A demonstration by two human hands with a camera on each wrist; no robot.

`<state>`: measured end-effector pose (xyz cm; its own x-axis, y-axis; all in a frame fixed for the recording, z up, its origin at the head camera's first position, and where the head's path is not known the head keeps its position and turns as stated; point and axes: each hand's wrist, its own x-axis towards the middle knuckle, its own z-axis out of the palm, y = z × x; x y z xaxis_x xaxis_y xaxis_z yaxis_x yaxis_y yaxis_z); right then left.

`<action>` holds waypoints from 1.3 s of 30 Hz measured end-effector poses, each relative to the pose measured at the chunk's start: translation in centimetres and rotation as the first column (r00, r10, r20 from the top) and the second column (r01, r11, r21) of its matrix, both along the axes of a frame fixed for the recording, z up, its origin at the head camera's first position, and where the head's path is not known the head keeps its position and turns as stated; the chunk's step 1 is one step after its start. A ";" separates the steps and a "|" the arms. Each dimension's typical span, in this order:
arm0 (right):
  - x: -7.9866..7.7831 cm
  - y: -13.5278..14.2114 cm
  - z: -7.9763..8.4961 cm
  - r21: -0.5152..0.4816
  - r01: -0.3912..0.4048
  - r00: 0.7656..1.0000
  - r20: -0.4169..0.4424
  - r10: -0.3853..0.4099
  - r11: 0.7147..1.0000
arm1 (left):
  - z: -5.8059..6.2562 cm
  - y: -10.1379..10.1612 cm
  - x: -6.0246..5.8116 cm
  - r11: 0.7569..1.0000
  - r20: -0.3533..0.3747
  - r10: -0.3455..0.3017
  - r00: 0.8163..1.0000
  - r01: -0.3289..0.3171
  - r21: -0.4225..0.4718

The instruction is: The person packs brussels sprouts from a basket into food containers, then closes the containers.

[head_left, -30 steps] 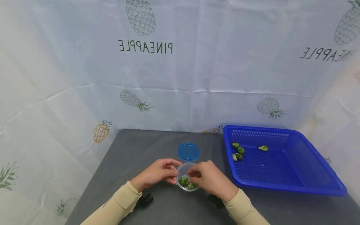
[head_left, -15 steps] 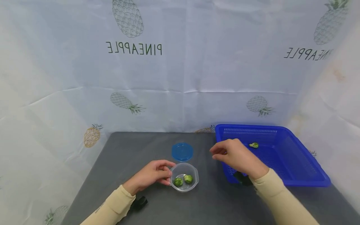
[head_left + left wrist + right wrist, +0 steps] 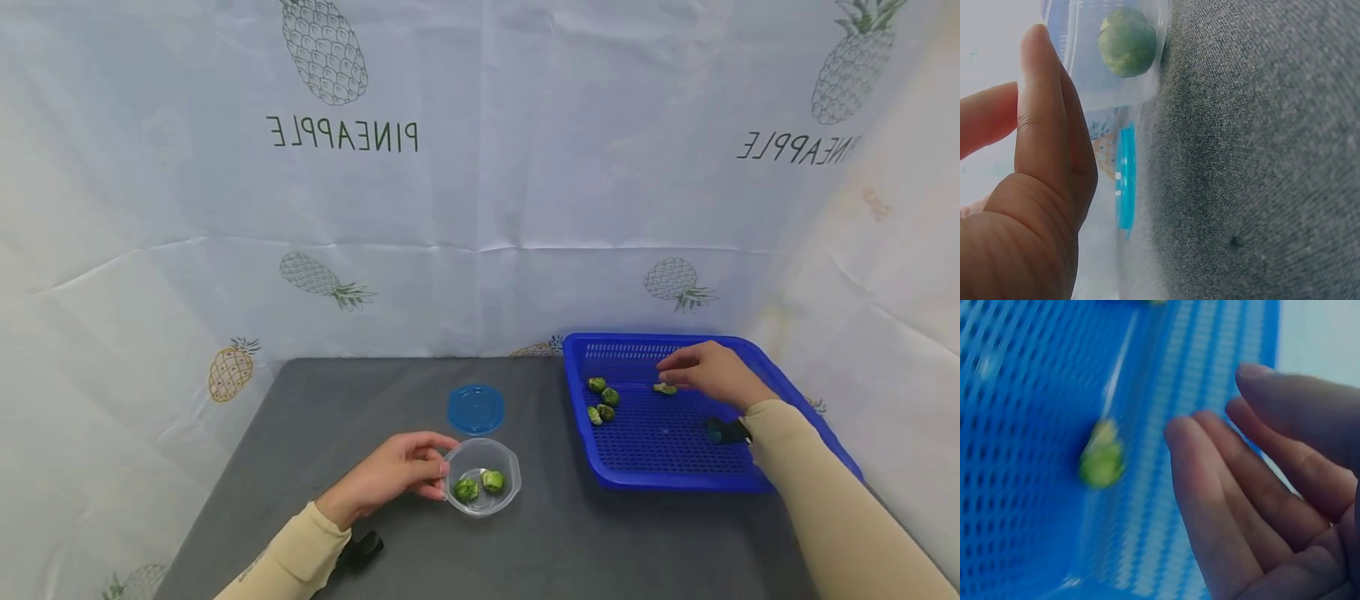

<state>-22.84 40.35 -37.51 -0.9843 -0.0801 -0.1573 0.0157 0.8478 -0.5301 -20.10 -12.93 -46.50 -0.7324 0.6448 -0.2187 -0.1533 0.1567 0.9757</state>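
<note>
A small clear plastic container [image 3: 481,452] stands on the grey table with two Brussels sprouts in it, one on the left [image 3: 467,490] and one on the right [image 3: 492,481]. My left hand [image 3: 405,468] holds the container's left rim between thumb and fingers. In the left wrist view a Brussels sprout [image 3: 1127,42] shows through the container wall beyond the thumb. Over the blue basket [image 3: 675,481] my right hand [image 3: 712,372] hovers with fingers extended and parted. Just below its fingertips lies a single Brussels sprout [image 3: 663,388], apart from the fingers in the right wrist view.
Several more Brussels sprouts [image 3: 606,402] sit along the basket's left side. A round blue lid [image 3: 476,409] lies on the table [image 3: 360,400] behind the container. A white curtain [image 3: 480,167] printed with pineapples hangs behind and at the sides.
My right hand has left the container, where two Brussels sprouts now show, and moved right over the basket to the lone sprout. The left hand stays at the container. The head view has shifted.
</note>
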 end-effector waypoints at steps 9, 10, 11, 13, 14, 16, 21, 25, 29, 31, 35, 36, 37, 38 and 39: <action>-2.2 4.7 -3.0 -0.023 0.051 0.994 0.100 -0.048 0.998 | -0.1 -0.1 0.0 1.000 0.020 0.005 1.000 -0.006 0.020; -2.4 4.9 -3.3 -0.026 0.055 0.993 0.106 -0.052 0.998 | -0.1 -0.2 0.0 1.000 0.021 0.008 1.000 -0.008 0.024; -2.7 5.0 -3.5 -0.025 0.054 0.993 0.111 -0.051 0.998 | -0.1 -0.2 0.0 1.000 0.020 0.011 1.000 -0.012 0.026; -3.1 5.1 -3.8 -0.029 0.056 0.992 0.117 -0.052 0.998 | 0.0 -0.3 0.1 0.999 0.023 0.016 1.000 -0.017 0.030; -3.3 5.1 -3.9 -0.030 0.060 0.991 0.121 -0.056 0.998 | 0.0 -0.3 0.1 0.999 0.025 0.017 1.000 -0.017 0.029; -3.6 5.0 -4.1 -0.046 0.068 0.989 0.137 -0.061 0.997 | 0.0 -0.4 0.1 0.999 0.030 0.015 0.999 -0.016 0.028; -4.0 4.8 -4.3 -0.057 0.108 0.980 0.172 -0.097 0.993 | -0.1 -0.3 0.0 1.000 0.035 0.011 0.999 -0.012 0.027; -4.0 4.4 -4.4 -0.073 0.147 0.976 0.174 -0.133 0.986 | 0.0 -0.1 -0.1 1.000 0.035 0.010 0.999 -0.010 0.024; -3.7 4.1 -4.1 -0.093 0.169 0.974 0.170 -0.151 0.981 | 0.1 0.0 -0.1 1.000 0.035 0.009 0.999 -0.009 0.019; -3.6 3.9 -4.0 -0.096 0.172 0.974 0.167 -0.155 0.980 | 0.2 0.0 -0.1 1.000 0.035 0.007 0.999 -0.008 0.019; -3.6 3.8 -4.1 -0.091 0.167 0.975 0.162 -0.151 0.982 | 0.2 0.0 0.0 1.000 0.039 0.005 0.999 -0.006 0.022; -3.6 3.8 -4.1 -0.093 0.165 0.976 0.160 -0.149 0.982 | 0.2 -0.1 0.0 1.000 0.040 0.005 0.999 -0.006 0.024; -3.6 3.8 -4.1 -0.092 0.161 0.977 0.156 -0.146 0.983 | 0.2 -0.1 0.0 1.000 0.040 0.005 0.999 -0.006 0.024; -3.5 3.8 -4.1 -0.092 0.161 0.977 0.153 -0.145 0.983 | 0.2 -0.1 0.0 1.000 0.039 0.006 0.999 -0.007 0.025; -3.5 3.8 -4.1 -0.089 0.155 0.979 0.149 -0.140 0.984 | 0.1 -0.1 0.0 1.000 0.037 0.007 0.999 -0.008 0.026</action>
